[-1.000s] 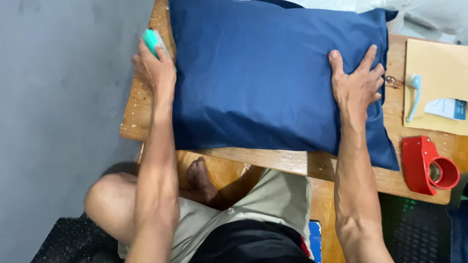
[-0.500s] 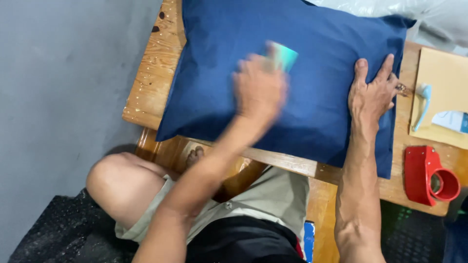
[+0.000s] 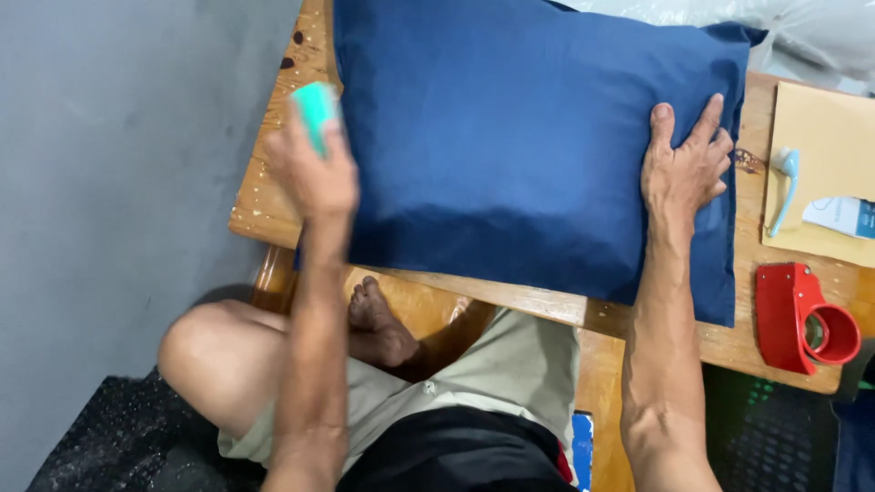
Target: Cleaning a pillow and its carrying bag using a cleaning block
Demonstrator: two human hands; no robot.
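Grey floor under wooden desk. Blue pillow across desk. Left hand at pillow's left edge, grip pinching teal tool. Right hand flat on pillow's right end, grip spread. Red tape dispenser near right.

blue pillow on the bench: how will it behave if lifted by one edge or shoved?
The blue pillow looks plump and dents under the right hand, so probably soft and light; lifted by an edge, it would likely sag. Its matte fabric cover on the wooden table suggests it would slide with some drag, not roll.
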